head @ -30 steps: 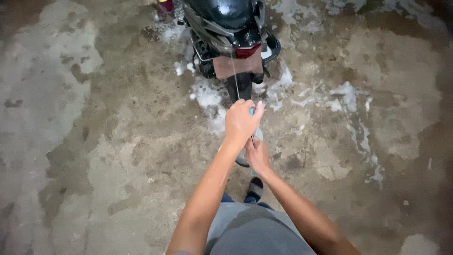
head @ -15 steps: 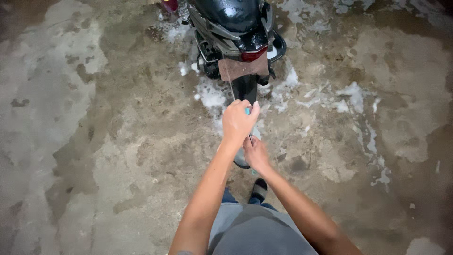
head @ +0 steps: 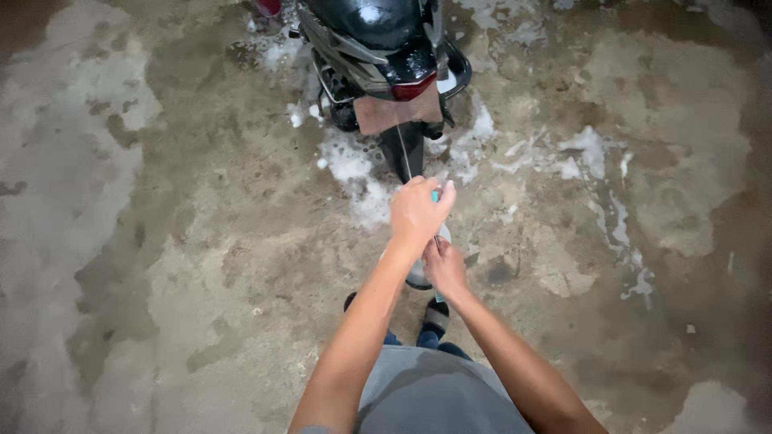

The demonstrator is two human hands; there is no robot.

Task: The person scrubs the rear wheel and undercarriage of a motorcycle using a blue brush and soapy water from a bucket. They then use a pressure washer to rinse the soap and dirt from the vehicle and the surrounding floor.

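A person in a grey shirt [head: 438,398] and dark shoes [head: 435,315] stands on a wet concrete floor [head: 161,241], both bare arms stretched forward and down. The right hand [head: 445,268], nearer the body, has its grip closed around the lower part of a thin spray wand [head: 435,241] with a teal tip. Just ahead of it, the left hand [head: 416,212] is closed over the wand's upper end, where the teal part shows between thumb and fingers. A pale rounded object [head: 418,277] lies on the floor under the hands; what it is cannot be told. A fine jet of water [head: 404,153] runs from the wand up to the rear of a black scooter [head: 378,48] parked at the top of the frame, meeting it near the brown mudflap [head: 394,112] below the red tail light [head: 412,87]. White foam [head: 354,165] lies in patches on the floor around the rear wheel and trails to the right across the dark, soaked concrete.
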